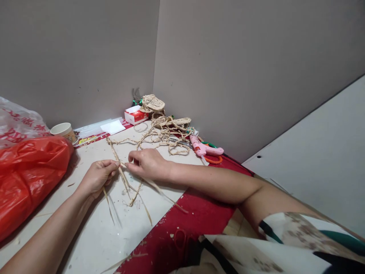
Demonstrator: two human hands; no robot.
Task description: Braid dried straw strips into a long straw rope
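Observation:
My left hand is closed, thumb and forefinger pinching a pale straw strand beside a partly braided straw cord. Close to its right, my right hand is also closed, its fingertips pinched on the straw strands that trail out beneath the wrist. Loose strand ends spread over the white board below both hands. The braid runs up to a small knot, then joins a tangled heap of straw rope behind my right hand. My right palm and part of the strands are hidden.
A red plastic bag fills the left side, with a paper cup behind it. Glue sticks, a red-white box and a coiled straw piece stand along the wall. A pink glue gun lies right; red-handled scissors lie in front.

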